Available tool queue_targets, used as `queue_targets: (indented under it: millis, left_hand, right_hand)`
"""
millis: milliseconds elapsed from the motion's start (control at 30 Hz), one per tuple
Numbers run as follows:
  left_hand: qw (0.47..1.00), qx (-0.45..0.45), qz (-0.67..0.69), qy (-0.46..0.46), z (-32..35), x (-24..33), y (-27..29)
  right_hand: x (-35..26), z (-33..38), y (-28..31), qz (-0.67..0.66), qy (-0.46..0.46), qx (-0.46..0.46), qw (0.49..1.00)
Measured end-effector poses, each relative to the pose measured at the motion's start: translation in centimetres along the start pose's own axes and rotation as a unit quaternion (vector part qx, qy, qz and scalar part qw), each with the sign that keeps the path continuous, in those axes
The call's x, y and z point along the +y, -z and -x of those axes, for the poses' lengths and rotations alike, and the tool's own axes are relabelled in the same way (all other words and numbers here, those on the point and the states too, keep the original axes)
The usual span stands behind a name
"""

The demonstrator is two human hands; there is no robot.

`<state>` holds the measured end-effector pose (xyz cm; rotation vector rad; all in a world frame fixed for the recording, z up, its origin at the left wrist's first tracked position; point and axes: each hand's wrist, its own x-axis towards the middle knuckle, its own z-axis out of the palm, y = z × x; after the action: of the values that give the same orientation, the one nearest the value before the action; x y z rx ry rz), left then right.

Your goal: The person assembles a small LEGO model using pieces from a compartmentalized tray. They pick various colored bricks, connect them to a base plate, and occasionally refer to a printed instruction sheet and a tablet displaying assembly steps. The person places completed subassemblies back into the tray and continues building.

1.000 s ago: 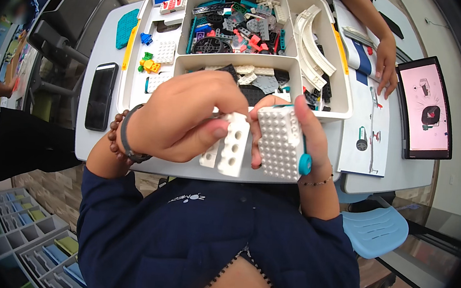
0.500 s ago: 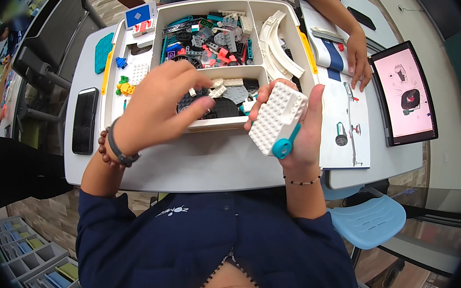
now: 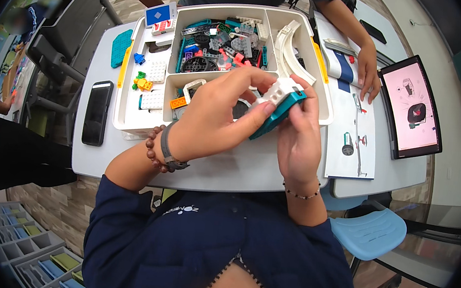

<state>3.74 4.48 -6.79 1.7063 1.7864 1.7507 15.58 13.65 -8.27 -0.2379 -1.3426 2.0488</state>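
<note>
Both hands grip a white and teal building-brick block (image 3: 283, 100) in front of the sorting tray. My left hand (image 3: 220, 107) pinches its white side between thumb and fingers; a leather band and brown beads circle that wrist. Round the block's right end, my right hand (image 3: 301, 131) is closed, thumb on the teal face. The block is tilted, its teal side turned toward me. Just beyond stands the white divided tray (image 3: 330, 112), with mixed bricks (image 3: 229, 46) in the large compartment and white curved tracks (image 3: 289, 55) at right. My hands partly cover the near compartment.
A black phone (image 3: 97, 113) lies at the table's left. On the right are an open instruction booklet (image 3: 353, 133) and a tilted screen (image 3: 412, 106). Another person's hand (image 3: 367, 74) rests on the booklet. A teal baseplate (image 3: 121, 48) leans by the tray; a blue chair (image 3: 371, 227) stands right.
My left hand has moved right and now grips the block. The block has been turned, so its teal side shows instead of the studded white face. The whole view has shifted slightly.
</note>
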Motion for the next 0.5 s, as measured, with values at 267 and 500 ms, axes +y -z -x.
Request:
queue_targets:
  millis: [267, 500]
  left_hand:
    - [0.994, 0.024, 0.080, 0.069, -1.1, -0.8, 0.3]
    - [0.941, -0.093, 0.269, 0.182, -3.0, -1.9, 3.5]
  right_hand:
    - [0.3, -1.4, 1.3, 0.111, 0.105, -0.005, 0.988]
    - [-0.7, -4.1, 1.3, 0.217, 0.156, -0.072, 0.961]
